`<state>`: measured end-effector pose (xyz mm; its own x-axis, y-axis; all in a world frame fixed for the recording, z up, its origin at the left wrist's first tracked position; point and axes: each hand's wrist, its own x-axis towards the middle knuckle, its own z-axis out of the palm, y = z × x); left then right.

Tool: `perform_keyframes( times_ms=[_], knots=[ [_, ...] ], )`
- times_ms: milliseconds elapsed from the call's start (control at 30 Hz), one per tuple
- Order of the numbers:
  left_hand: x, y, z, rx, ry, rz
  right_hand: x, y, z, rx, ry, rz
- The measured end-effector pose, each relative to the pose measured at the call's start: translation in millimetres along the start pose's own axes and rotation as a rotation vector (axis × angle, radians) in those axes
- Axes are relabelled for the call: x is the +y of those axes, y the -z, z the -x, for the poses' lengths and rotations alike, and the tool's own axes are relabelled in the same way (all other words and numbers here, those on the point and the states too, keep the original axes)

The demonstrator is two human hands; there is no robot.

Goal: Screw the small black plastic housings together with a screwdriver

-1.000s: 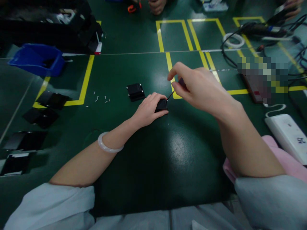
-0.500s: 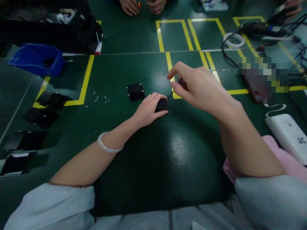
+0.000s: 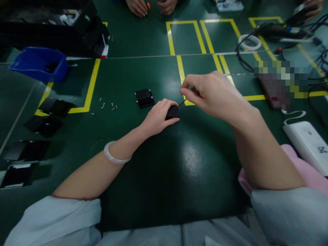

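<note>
My left hand (image 3: 160, 116) is closed round a small black box-like part (image 3: 172, 112), pressing it to the green table. Thumb and fingers grip its opposite sides. In my right hand (image 3: 205, 90) is a screwdriver (image 3: 182, 102) with a thin dark shaft; its handle is mostly hidden by my fingers. The shaft slants down to the far right corner of the black part, where the tip cannot be made out. Just beyond my left hand lies a second black part (image 3: 145, 98) with shiny screws at its corners. Several small loose screws (image 3: 112, 104) are scattered left of it.
Several black parts (image 3: 38, 125) lie in a column at the left, below a blue bin (image 3: 39, 64). On the right are a white power bank-like box (image 3: 307, 145), a pink cloth (image 3: 294, 159) and black cables (image 3: 241, 59). Another person's hands (image 3: 138, 7) rest at the far edge.
My right index finger has curled down to meet the thumb on the screwdriver. The left hand and the black part have stayed in place.
</note>
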<state>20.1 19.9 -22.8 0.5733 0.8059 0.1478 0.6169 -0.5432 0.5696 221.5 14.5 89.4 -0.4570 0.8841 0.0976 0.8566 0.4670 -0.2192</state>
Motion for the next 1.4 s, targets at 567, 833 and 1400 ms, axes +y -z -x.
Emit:
perform_keyframes(
  times_ms=[567,833,1400],
  knots=[
    [1.3,0.2,-0.6,-0.007,0.019,-0.007,-1.4,1.9,-0.1,-0.013,-0.009,0.003],
    [1.8,0.1,-1.0,-0.006,0.020,-0.012,-3.9,1.7,0.4,-0.020,0.001,0.067],
    [1.1,0.4,-0.4,-0.006,0.010,0.002,-0.7,-0.3,-1.0,0.019,0.002,-0.027]
  ],
)
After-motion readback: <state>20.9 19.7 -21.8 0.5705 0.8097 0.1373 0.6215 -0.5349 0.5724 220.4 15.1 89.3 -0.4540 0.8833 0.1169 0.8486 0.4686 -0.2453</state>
